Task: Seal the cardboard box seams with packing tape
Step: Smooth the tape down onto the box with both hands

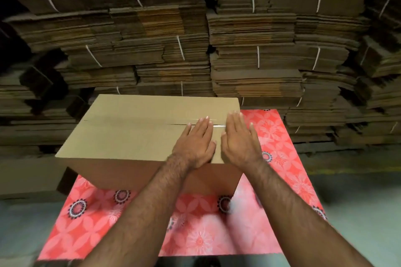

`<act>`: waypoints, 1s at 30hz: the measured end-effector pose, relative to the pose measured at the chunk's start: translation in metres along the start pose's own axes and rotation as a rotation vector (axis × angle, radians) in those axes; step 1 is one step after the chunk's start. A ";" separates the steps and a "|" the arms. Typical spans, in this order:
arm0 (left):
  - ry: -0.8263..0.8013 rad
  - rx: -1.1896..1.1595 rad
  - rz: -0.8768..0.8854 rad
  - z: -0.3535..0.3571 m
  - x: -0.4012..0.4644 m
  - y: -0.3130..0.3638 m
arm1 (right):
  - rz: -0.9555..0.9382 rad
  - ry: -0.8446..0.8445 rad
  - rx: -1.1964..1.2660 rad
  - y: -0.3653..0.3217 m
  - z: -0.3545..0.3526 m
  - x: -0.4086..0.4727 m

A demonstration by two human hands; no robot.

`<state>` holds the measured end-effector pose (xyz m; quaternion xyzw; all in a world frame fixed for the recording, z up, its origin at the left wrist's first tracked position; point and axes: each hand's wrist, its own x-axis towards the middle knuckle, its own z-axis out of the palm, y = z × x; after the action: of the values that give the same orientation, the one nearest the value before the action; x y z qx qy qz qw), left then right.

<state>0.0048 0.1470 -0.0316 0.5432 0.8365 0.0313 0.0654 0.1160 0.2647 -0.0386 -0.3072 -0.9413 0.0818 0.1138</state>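
A closed brown cardboard box [130, 134] stands on a table with a red flowered cloth [104, 223]. Its top flaps meet in a seam [134, 122] running left to right. A strip of clear tape [218, 125] glints over the seam's right part, between my hands. My left hand [196, 144] lies flat on the box top, fingers straight and reaching the seam. Beside it, my right hand [239, 143] also lies flat with straight fingers at the box's right end. No tape roll is in sight.
Tall stacks of flattened cardboard bundles [249, 56], tied with white straps, fill the wall behind the table. The box overhangs the table's left edge. A grey floor [358, 201] lies on both sides of the table.
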 end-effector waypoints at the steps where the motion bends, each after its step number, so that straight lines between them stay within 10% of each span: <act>1: -0.007 0.007 -0.016 0.000 -0.004 -0.008 | -0.034 -0.052 -0.019 -0.004 0.001 0.000; 16: -0.041 -0.015 -0.246 -0.012 -0.074 -0.160 | 0.319 -0.205 -0.111 -0.077 0.006 0.006; 26: -0.034 -0.039 -0.141 -0.012 -0.075 -0.166 | 0.005 -0.298 -0.036 -0.156 0.031 0.013; 30: -0.026 -0.011 -0.144 -0.011 -0.076 -0.167 | 0.182 -0.208 -0.082 -0.103 0.019 0.009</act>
<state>-0.1176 0.0098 -0.0361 0.4814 0.8724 0.0241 0.0816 0.0462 0.1869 -0.0322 -0.3854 -0.9188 0.0845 -0.0050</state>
